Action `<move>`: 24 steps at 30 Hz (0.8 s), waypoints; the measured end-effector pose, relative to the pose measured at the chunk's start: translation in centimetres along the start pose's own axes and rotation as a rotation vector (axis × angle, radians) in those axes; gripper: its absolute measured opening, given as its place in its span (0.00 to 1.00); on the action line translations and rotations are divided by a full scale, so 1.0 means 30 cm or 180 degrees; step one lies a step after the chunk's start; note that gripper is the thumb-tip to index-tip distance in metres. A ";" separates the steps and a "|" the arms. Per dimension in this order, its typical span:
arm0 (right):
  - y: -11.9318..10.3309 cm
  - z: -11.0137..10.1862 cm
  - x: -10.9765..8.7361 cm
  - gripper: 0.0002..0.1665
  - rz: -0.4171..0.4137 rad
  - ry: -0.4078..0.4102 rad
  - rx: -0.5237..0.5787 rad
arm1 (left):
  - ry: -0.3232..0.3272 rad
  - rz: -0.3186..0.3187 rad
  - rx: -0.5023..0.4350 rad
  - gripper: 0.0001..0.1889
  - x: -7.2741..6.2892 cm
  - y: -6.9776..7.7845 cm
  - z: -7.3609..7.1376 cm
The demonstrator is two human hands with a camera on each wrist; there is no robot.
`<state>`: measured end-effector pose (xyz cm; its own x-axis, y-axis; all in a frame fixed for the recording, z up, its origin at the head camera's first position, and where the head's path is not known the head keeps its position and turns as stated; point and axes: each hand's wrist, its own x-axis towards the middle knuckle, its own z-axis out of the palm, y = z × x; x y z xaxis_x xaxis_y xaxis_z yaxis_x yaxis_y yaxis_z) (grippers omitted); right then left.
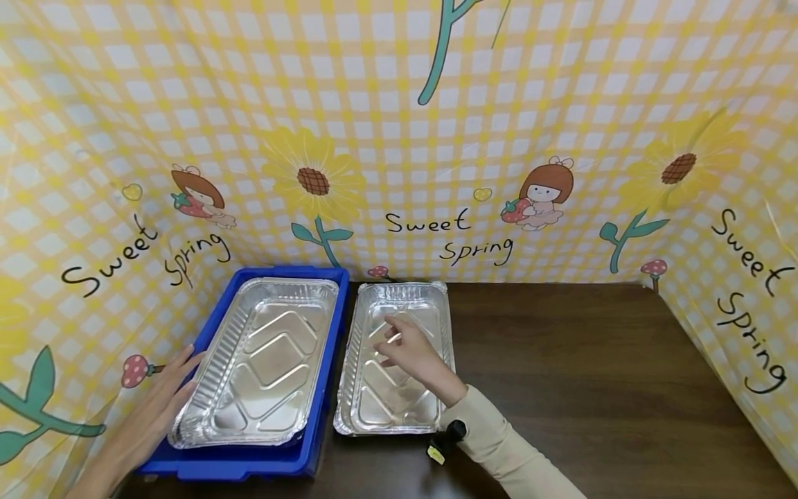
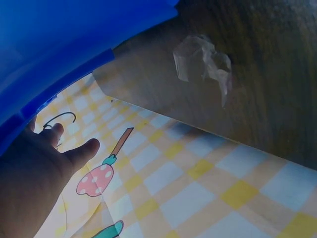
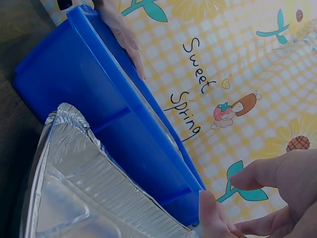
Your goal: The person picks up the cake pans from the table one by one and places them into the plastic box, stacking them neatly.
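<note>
A blue plastic bin (image 1: pixel 212 471) stands at the left of the table, and a foil tray (image 1: pixel 274 357) sits inside it. My left hand (image 1: pixel 156 405) lies along the bin's left side with its fingers extended; in the left wrist view the blue wall hides part of them. To the right of the bin, a second foil tray (image 1: pixel 368 412) rests on the table. Over this tray hovers my right hand (image 1: pixel 411 350), its thumb and fingers spread apart and slightly bent. Nothing shows between those fingers in the right wrist view.
The dark wooden table (image 1: pixel 561 367) extends to the right. A yellow checked cloth (image 1: pixel 405 159) hangs behind and along both sides. A crinkled clear scrap, like plastic film (image 2: pixel 218 69), clings to a dark surface beside the bin. A black device (image 1: pixel 450 433) is on my right wrist.
</note>
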<state>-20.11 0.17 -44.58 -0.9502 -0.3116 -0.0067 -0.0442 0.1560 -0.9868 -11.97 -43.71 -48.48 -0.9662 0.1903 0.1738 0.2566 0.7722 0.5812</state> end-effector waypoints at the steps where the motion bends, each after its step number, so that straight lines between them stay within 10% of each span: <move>1: -0.001 -0.004 -0.001 0.40 0.0006 -0.0003 -0.0013 | -0.0010 -0.0014 -0.0014 0.28 0.001 0.002 0.000; 24: 0.016 -0.061 -0.034 0.40 0.0086 0.0038 -0.0056 | -0.0085 -0.0120 -0.0048 0.29 0.002 0.012 -0.003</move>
<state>-19.73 2.26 -44.75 -0.9547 -0.2958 -0.0314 -0.0237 0.1809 -0.9832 -11.94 -43.46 -48.18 -0.9755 0.1775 0.1303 0.2201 0.7700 0.5989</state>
